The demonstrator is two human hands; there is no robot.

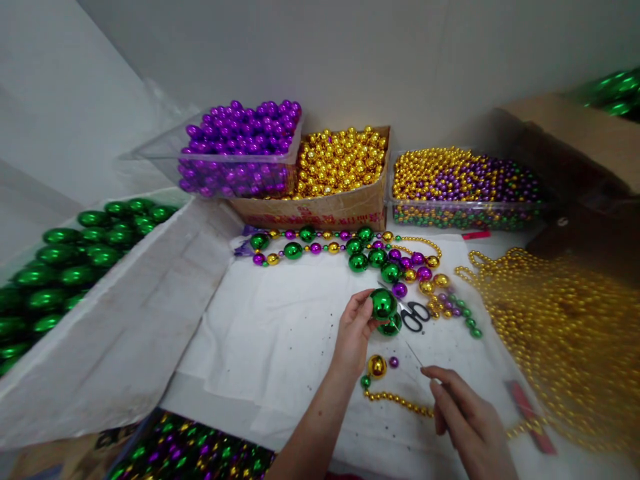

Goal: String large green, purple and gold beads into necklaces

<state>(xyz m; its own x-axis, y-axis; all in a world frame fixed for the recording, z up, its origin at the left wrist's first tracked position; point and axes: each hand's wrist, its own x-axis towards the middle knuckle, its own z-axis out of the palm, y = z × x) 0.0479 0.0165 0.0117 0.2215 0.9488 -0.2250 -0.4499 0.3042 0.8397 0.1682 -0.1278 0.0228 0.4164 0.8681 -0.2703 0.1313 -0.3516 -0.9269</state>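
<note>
My left hand pinches a large shiny green ball above the white cloth. Just under it shows another green ball; whether my fingers touch that one I cannot tell. My right hand is closed on a thin needle, which slants up to the green balls. Between my hands lie a gold ball, a small purple bead and a string of small gold beads that runs toward my right hand. Black-handled scissors rest just right of the green balls.
A finished-looking bead necklace and loose balls lie at the cloth's back. Behind stand a purple-ball tub, a gold-ball carton and a mixed-bead tub. A white box holds green balls at left; gold bead strands heap at right.
</note>
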